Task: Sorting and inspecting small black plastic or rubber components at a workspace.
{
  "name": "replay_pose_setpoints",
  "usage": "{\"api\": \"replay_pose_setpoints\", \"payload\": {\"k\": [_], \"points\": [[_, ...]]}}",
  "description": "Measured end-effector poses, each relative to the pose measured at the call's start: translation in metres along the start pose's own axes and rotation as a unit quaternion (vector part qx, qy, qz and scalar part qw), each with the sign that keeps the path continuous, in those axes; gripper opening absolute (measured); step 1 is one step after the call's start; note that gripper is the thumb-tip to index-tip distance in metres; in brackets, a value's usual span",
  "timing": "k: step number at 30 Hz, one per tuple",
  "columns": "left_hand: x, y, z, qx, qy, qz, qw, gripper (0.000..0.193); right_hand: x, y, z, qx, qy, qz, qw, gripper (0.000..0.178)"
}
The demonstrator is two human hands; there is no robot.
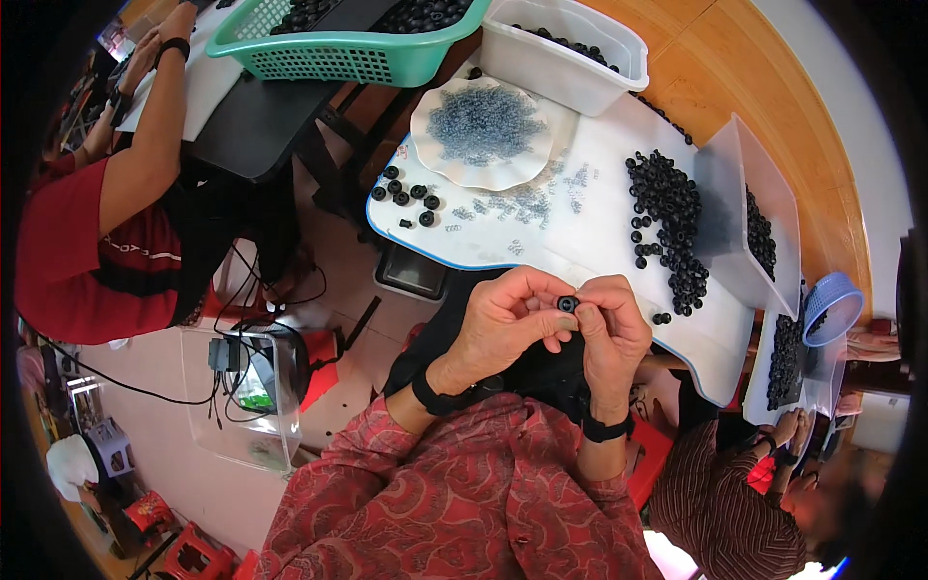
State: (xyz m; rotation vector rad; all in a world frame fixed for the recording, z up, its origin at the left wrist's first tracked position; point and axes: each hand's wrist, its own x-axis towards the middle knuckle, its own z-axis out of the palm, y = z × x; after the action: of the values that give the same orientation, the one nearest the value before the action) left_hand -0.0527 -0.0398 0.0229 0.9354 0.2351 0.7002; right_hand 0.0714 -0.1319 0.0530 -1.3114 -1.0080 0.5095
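Note:
In front of my chest, just off the near edge of the white table [599, 227], both hands meet at a small black round part [567, 304] with a hole in its middle. My left hand [505, 317] pinches it from one side between thumb and forefinger. On the other side, the thumb and fingertips of my right hand [616, 333] close on it too. Whether anything smaller sits between the fingertips is hidden. A loose heap of similar black parts [667, 208] lies to the right on the table, and several more black parts [426, 218] lie at its left edge.
A scalloped white plate [466, 175] bears tiny bluish translucent pieces, some scattered beside it. A white bin [609, 87], a green basket [425, 60] and a clear bin [723, 198] hold black parts. Co-workers sit left [106, 242] and lower right [725, 493]. Cables [237, 367] hang at left.

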Motion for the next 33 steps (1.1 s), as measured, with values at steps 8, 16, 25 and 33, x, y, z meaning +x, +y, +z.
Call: {"api": "replay_pose_setpoints", "payload": {"k": [8, 16, 25, 33], "points": [[-0.002, 0.0, -0.002, 0.015, -0.007, 0.01, 1.0, 0.02, -0.003, 0.0, 0.001, 0.006, -0.003, 0.018, 1.0, 0.007], [-0.002, -0.001, -0.006, -0.017, -0.025, 0.01, 1.0, 0.02, -0.001, 0.003, 0.001, 0.1, -0.017, 0.052, 0.994, 0.007], [-0.001, -0.001, -0.009, -0.043, -0.02, -0.001, 0.999, 0.024, -0.002, -0.001, 0.004, 0.09, -0.007, 0.09, 0.992, 0.005], [0.0, 0.0, -0.009, -0.054, -0.022, -0.003, 0.998, 0.026, -0.004, -0.001, 0.006, 0.074, 0.007, 0.106, 0.992, 0.008]]}}
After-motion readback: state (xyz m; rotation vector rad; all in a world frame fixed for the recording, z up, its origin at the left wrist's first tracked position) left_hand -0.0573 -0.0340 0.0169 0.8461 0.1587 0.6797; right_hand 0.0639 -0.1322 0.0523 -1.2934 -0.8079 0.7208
